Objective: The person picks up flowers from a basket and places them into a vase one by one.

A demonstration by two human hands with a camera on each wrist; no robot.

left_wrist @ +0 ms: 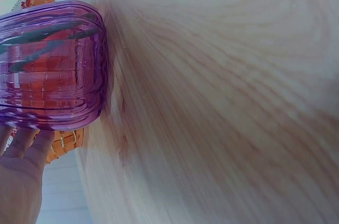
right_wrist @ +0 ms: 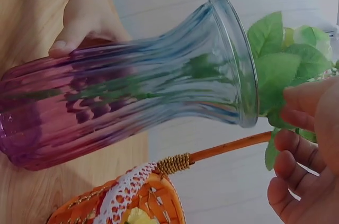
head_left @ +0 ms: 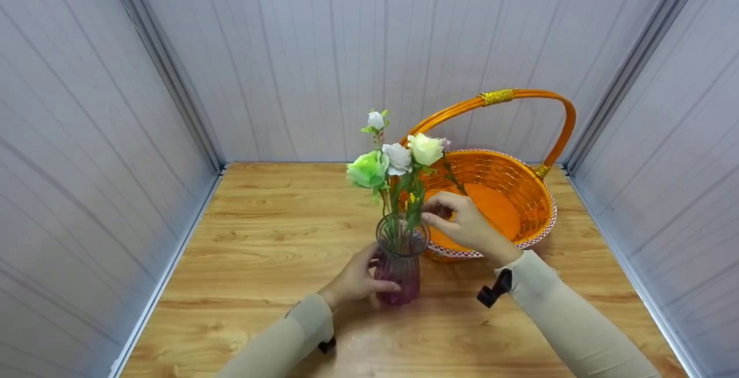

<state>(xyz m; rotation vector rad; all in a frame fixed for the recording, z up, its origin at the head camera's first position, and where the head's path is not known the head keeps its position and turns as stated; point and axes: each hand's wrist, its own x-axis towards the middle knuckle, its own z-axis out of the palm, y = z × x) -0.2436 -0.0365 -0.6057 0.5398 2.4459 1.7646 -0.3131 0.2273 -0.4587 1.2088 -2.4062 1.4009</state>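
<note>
Vase | grasped low by left hand | rim just beside right hand, its hold unclear

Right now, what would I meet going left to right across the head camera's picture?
Left hand, purple-tinted glass vase, right hand, then the gold binding at the right foot of the basket handle.

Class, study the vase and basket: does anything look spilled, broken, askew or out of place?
Nothing stands out. The left hand holds the vase upright, its flowers look intact, and the basket shows no visible break.
</note>
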